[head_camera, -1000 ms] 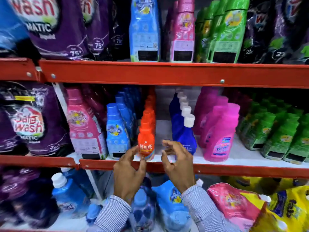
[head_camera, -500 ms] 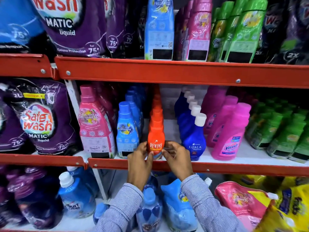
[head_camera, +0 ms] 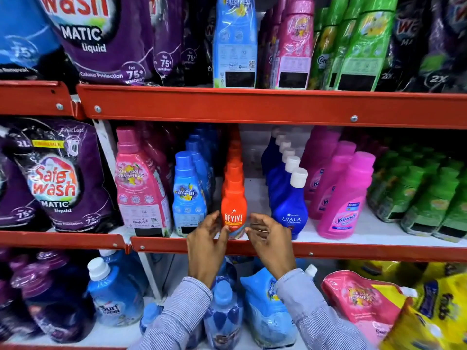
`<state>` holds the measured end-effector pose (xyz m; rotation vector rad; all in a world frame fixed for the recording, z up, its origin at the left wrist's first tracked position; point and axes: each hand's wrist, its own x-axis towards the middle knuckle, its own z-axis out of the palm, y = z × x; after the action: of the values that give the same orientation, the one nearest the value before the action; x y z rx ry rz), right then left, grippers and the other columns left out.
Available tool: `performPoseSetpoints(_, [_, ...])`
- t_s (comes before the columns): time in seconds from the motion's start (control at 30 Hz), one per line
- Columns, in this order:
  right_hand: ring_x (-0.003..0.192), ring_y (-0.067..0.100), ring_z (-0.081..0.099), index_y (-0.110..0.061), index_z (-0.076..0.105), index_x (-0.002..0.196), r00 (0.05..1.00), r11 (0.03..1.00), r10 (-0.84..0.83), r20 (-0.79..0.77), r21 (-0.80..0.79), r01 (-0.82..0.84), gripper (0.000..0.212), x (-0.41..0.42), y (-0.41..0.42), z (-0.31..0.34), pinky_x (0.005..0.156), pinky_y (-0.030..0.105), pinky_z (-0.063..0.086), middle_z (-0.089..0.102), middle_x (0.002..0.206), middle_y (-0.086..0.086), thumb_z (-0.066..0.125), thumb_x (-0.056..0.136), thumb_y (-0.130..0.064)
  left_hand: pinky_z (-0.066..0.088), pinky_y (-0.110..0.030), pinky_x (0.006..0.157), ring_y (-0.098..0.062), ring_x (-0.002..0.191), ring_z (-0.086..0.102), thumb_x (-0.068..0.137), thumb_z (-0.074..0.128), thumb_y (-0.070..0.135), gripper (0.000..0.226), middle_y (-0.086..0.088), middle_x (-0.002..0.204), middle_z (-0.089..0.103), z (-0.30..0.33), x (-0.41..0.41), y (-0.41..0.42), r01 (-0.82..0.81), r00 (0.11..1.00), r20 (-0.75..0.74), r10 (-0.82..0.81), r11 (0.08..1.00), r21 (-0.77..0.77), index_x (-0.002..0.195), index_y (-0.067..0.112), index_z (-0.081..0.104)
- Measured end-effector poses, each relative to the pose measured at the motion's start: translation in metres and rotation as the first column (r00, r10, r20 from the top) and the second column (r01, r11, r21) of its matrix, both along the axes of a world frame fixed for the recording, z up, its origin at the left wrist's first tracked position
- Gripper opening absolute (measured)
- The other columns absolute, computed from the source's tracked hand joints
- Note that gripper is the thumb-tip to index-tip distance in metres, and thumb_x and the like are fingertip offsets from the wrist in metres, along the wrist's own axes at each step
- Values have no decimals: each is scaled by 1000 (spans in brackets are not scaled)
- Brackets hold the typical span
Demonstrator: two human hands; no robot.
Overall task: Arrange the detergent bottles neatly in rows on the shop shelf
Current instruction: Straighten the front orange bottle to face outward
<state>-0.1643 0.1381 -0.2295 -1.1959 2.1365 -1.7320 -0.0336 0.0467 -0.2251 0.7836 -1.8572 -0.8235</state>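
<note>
Both hands (head_camera: 240, 238) now spread off the orange Revive bottle (head_camera: 233, 210), open beside it, its base hidden

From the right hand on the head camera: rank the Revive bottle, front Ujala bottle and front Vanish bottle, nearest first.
1. Revive bottle, just left of the right hand.
2. Ujala bottle, just to its right, behind.
3. Vanish bottle, farther right.

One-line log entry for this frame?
step: align front Revive bottle | left hand: open, thumb touching | right hand: open, beside | middle shelf
</note>
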Motion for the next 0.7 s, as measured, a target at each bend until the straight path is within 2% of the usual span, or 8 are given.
performPoseSetpoints(0.07, [87,0,73,-23,72,111,998,998,-44,-34,-47,42,33,-1,18,-2,83,22,60,77,100,-7,73,82,-6,58,-29,95,-8,101,71,86,71,4,32,-3,119,73,-2,1,10,-86,994,-77,79,992,-91,116,13,69])
performPoseSetpoints(0.17, [73,-1,71,-20,77,94,980,971,-182,-74,-169,168,27,-8,52,-3,71,13,56,78,87,-5,72,80,2,53,-18,91,-3,96,67,81,72,-7,23,0,103,73,-1,-6,33,-148,976,-187,113,972,-183,96,11,74])
performPoseSetpoints(0.27, [68,2,69,-18,74,86,945,920,-323,-48,-251,302,26,-24,74,-2,65,14,54,76,81,-2,71,77,6,44,-2,84,11,88,61,78,73,-7,24,7,92,71,1,-26,53,-45,990,-141,19,982,-186,92,14,74])
performPoseSetpoints(0.33, [68,2,69,-18,71,92,931,906,-365,-12,-234,353,29,-39,78,-4,64,12,53,75,83,-1,70,76,7,48,-6,84,9,86,64,81,73,0,27,8,96,72,0,-43,61,39,995,-86,-52,989,-140,102,18,73])
performPoseSetpoints(0.43, [75,9,70,-13,65,113,948,934,-318,24,-165,317,41,-58,76,-6,68,8,53,74,99,6,67,76,6,48,-3,88,-6,95,70,85,72,8,37,0,108,75,-4,-63,62,125,992,0,-125,991,-56,121,15,67])
performPoseSetpoints(0.53, [79,11,72,-9,61,124,966,962,-257,-25,-105,254,44,-68,73,-5,77,21,59,74,106,7,67,82,2,57,-21,92,-6,98,71,88,69,7,38,-4,113,76,0,-75,59,178,983,40,-177,983,-33,125,11,64])
performPoseSetpoints(0.6, [81,2,71,-12,64,121,979,976,-204,-26,-80,202,38,-72,72,-3,80,26,61,76,103,6,67,85,0,59,-22,89,-2,96,71,89,67,4,36,-3,111,77,4,-80,60,197,979,58,-196,980,-23,123,12,65])
performPoseSetpoints(0.7, [78,-8,68,-17,67,115,985,982,-173,7,-68,173,32,-75,73,-1,73,9,55,76,98,3,67,87,-2,62,-32,87,-4,95,73,89,67,4,32,-1,107,79,5,-82,58,176,983,59,-175,984,-12,119,14,68])
